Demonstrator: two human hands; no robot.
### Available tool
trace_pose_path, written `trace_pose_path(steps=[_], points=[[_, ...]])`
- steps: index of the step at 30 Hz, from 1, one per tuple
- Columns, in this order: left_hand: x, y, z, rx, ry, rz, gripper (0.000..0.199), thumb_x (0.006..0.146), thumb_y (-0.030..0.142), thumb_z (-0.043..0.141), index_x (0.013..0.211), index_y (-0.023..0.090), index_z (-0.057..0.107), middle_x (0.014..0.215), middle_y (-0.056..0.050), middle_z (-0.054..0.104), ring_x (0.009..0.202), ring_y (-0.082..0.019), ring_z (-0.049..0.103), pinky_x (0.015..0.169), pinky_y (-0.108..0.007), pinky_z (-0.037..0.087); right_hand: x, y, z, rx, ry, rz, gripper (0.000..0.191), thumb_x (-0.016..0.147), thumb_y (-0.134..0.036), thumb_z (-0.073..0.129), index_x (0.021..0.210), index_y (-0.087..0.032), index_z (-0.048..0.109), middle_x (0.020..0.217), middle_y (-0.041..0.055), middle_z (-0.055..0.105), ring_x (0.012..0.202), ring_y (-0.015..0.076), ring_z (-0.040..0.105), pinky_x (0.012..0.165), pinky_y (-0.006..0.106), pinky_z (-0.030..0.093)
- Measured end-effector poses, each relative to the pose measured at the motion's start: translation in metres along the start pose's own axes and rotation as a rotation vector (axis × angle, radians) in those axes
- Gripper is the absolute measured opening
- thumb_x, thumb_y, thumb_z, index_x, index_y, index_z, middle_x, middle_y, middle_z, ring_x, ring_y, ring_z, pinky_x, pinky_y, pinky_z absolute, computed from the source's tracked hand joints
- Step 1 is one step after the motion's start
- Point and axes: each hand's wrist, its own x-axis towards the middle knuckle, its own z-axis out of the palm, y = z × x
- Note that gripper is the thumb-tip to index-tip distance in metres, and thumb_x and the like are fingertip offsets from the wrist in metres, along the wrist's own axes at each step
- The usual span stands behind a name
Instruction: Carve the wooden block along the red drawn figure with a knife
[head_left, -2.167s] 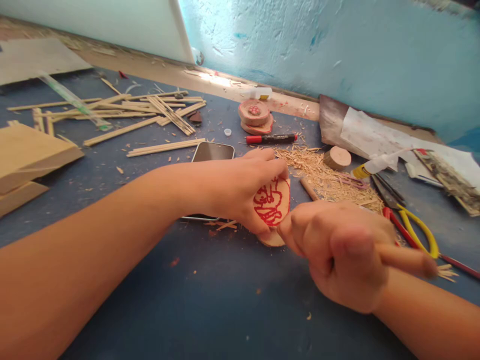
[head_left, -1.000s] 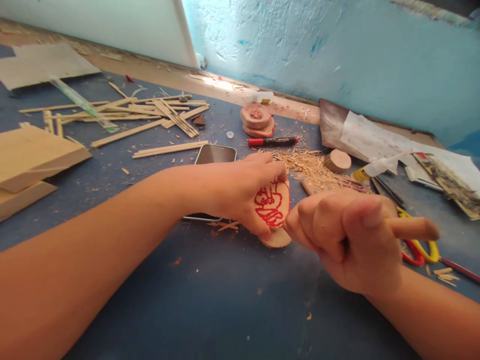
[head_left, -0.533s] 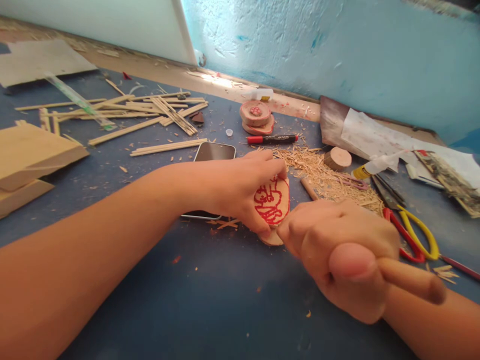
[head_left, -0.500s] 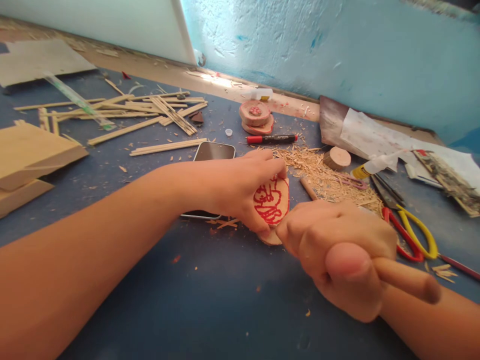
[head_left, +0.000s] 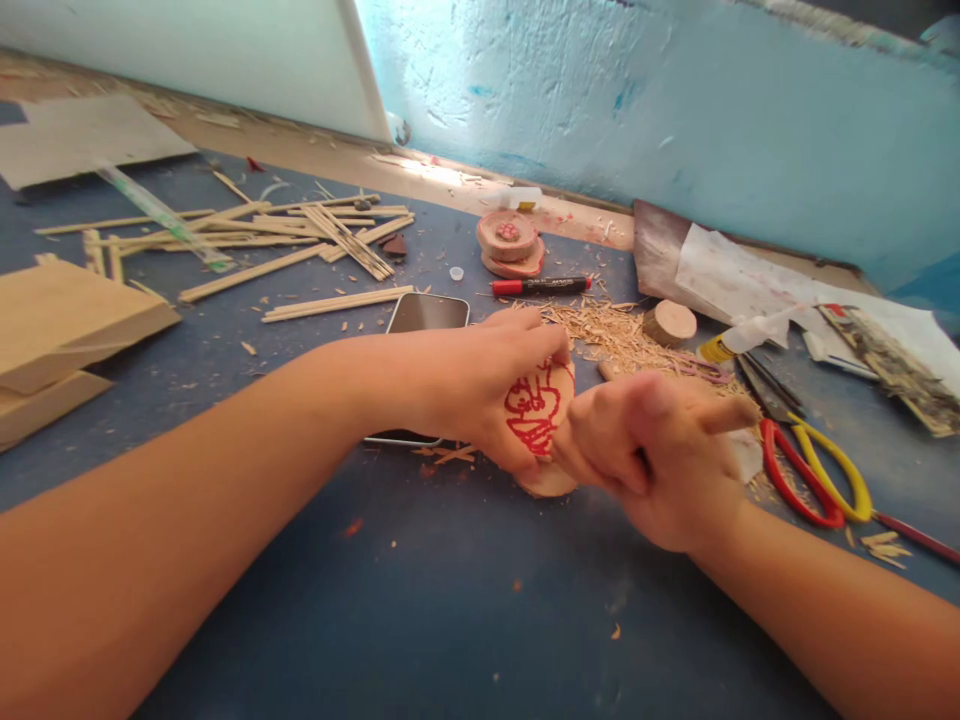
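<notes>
My left hand (head_left: 517, 385) is closed around the far and near edges of a round wood slice (head_left: 546, 405) with a red drawing on its face. Part of another pale wood piece shows below that slice. My right hand (head_left: 649, 455) is a fist around a tool with a wooden handle (head_left: 727, 414), whose end sticks out to the right. The tool's working end is hidden by my fingers, which rest at the slice's right edge. A phone (head_left: 427, 311) lies partly under my left forearm.
Behind my hands are wood shavings (head_left: 622, 335), a red-capped marker (head_left: 541, 286), stacked wood slices (head_left: 508, 238) and a wood block (head_left: 670, 323). Scissors (head_left: 810, 470) and a glue bottle (head_left: 739, 338) lie right. Thin sticks (head_left: 300, 230) and a cardboard box (head_left: 71, 315) lie left.
My right hand has turned and risen, its thumb and the tool's handle now higher and farther from me. My left hand still grips the slice, nearly unmoved.
</notes>
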Motion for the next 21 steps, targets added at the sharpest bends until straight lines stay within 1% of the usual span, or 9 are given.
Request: trace_pose_path(steps=[3,6,9,11,13,16,18,21], points=[[-0.001,0.001,0.001,0.003,0.008,-0.019,0.079,0.071,0.054,0.095,0.138,0.028,0.063,0.146,-0.009,0.059,0.129,-0.035,0.062,0.107,-0.043,0.053,0.0,-0.019,-0.002,-0.014,0.012,0.057,0.074,0.12,-0.052,0.06,0.057,-0.02,0.039,0.053,-0.0053,0.029,0.044,0.008,0.028,0.047,0.027,0.029],[-0.001,-0.001,0.002,-0.018,0.034,-0.023,0.084,0.067,0.052,0.097,0.141,0.03,0.065,0.152,-0.009,0.058,0.132,-0.037,0.061,0.109,-0.044,0.052,-0.002,-0.026,-0.003,-0.066,0.024,0.037,0.075,0.119,-0.056,0.061,0.057,-0.02,0.039,0.052,-0.0043,0.031,0.045,0.0089,0.033,0.048,0.03,0.032],[-0.001,-0.004,0.004,-0.033,0.049,-0.018,0.083,0.066,0.053,0.099,0.139,0.031,0.066,0.147,-0.008,0.062,0.127,-0.035,0.064,0.105,-0.042,0.054,-0.006,-0.019,-0.002,-0.166,0.034,-0.011,0.076,0.12,-0.058,0.058,0.056,-0.02,0.042,0.05,-0.0038,0.034,0.045,0.0097,0.036,0.048,0.031,0.032],[-0.001,-0.005,0.005,-0.029,0.057,-0.008,0.083,0.066,0.056,0.099,0.139,0.032,0.066,0.145,-0.007,0.063,0.126,-0.034,0.064,0.104,-0.042,0.055,-0.008,-0.014,-0.001,-0.193,0.036,-0.02,0.077,0.12,-0.06,0.058,0.057,-0.02,0.042,0.049,-0.0037,0.035,0.045,0.0096,0.037,0.048,0.031,0.032],[0.0,-0.006,0.006,-0.026,0.066,-0.001,0.084,0.066,0.058,0.1,0.138,0.032,0.066,0.144,-0.007,0.063,0.125,-0.034,0.064,0.103,-0.042,0.055,-0.01,-0.011,0.0,-0.166,0.05,-0.036,0.076,0.119,-0.059,0.059,0.057,-0.019,0.042,0.049,-0.0038,0.035,0.046,0.0094,0.038,0.048,0.031,0.032],[0.001,-0.006,0.006,-0.023,0.078,0.01,0.082,0.065,0.056,0.1,0.135,0.03,0.067,0.138,-0.007,0.064,0.123,-0.034,0.065,0.102,-0.042,0.056,-0.009,-0.01,0.001,-0.121,0.074,-0.041,0.075,0.119,-0.057,0.06,0.057,-0.02,0.042,0.049,-0.004,0.034,0.046,0.0093,0.037,0.047,0.03,0.03],[0.001,-0.005,0.006,-0.017,0.079,0.029,0.079,0.066,0.054,0.1,0.134,0.029,0.067,0.137,-0.007,0.063,0.124,-0.034,0.064,0.103,-0.042,0.055,-0.006,-0.009,0.0,-0.082,0.061,-0.039,0.075,0.119,-0.055,0.061,0.056,-0.02,0.041,0.049,-0.0049,0.029,0.044,0.0085,0.032,0.046,0.029,0.029],[0.0,-0.002,0.004,-0.026,0.069,0.034,0.072,0.068,0.05,0.098,0.13,0.028,0.067,0.136,-0.007,0.062,0.124,-0.033,0.064,0.103,-0.041,0.054,-0.001,-0.005,-0.003,-0.011,0.034,-0.053,0.074,0.12,-0.051,0.06,0.056,-0.019,0.041,0.05,-0.0057,0.025,0.043,0.0077,0.03,0.046,0.027,0.028]])
